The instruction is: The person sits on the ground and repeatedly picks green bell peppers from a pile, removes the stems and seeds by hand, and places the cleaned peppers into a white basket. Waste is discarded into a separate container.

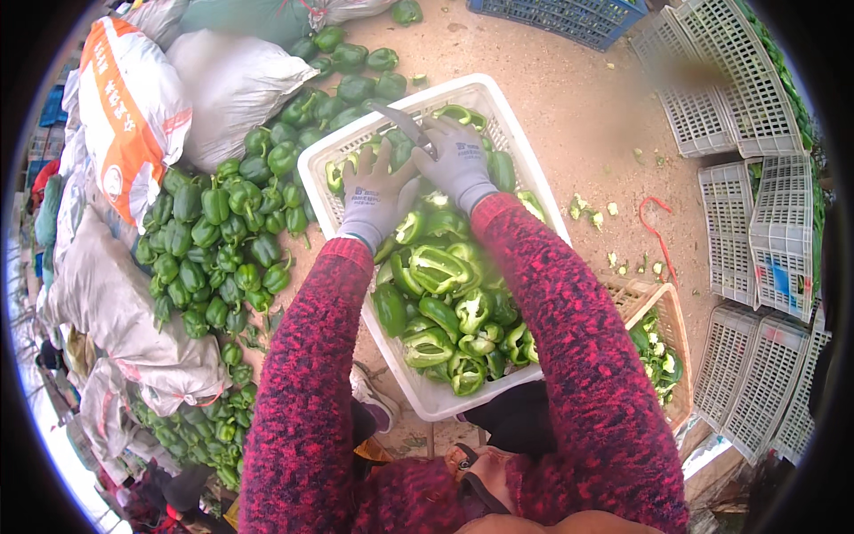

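My left hand [374, 200], in a grey glove, lies on cut green peppers [440, 267] in a white plastic basket [427, 408], its fingers spread. My right hand [458, 165], gloved alike, is just right of it near the basket's far end, gripping a knife [400, 120] whose blade points up and left. What lies under both palms is hidden.
Whole green peppers [222, 231] pile on the left, with stuffed sacks [222, 98] beside and behind. A blue crate [556, 18] stands at the top. Pale crates [725, 231] line the right. A tan basket [676, 356] of pepper pieces adjoins the white one.
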A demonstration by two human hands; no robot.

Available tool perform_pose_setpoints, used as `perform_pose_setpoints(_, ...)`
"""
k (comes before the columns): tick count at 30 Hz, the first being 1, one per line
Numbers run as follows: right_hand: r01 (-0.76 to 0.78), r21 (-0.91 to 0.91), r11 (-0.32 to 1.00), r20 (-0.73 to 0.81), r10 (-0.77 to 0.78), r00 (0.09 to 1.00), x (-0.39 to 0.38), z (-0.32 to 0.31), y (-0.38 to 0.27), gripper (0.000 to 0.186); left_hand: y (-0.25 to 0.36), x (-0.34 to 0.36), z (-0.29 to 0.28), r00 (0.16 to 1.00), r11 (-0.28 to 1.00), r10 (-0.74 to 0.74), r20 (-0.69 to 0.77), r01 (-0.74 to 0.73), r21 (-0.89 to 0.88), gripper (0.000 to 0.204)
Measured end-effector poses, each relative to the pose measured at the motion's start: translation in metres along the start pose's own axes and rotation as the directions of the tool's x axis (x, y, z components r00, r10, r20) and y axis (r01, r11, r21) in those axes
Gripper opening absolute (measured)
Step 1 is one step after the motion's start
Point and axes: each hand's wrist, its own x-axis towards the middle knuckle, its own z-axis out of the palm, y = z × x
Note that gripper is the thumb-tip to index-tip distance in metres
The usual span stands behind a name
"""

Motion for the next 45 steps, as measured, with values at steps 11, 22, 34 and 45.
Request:
perform_pose_setpoints(11,-0.674,0.419,0.608,0.545,0.425,0.722,-0.021,-0.173,-0.052,0.045,0.045,-0.047,-0.065,0.991,0.996,-0.075,0.111,0.08,-0.048,0.063)
perform_pose_setpoints(22,-0.162,0.036,0.986,0.133,0.156,0.979,-0.157,-0.07,-0.005,0.026,0.108,-0.145,-0.01,0.968,0.963,-0.2,0.152,0.223,-0.153,0.068)
perform_pose_setpoints(34,-0.78,0.438,0.447,0.538,0.564,0.626,-0.14,-0.143,-0.033,0.05,0.091,-0.166,-0.11,0.949,0.789,-0.248,-0.196,0.08,-0.609,0.038)
perform_pose_setpoints(45,-0.707,0.706,0.05,0.506,0.662,0.553,-0.098,-0.277,-0.163,0.047,-0.243,-0.27,0.05,-0.024,-0.158,-0.965,0.262,0.849,-0.505,0.095)
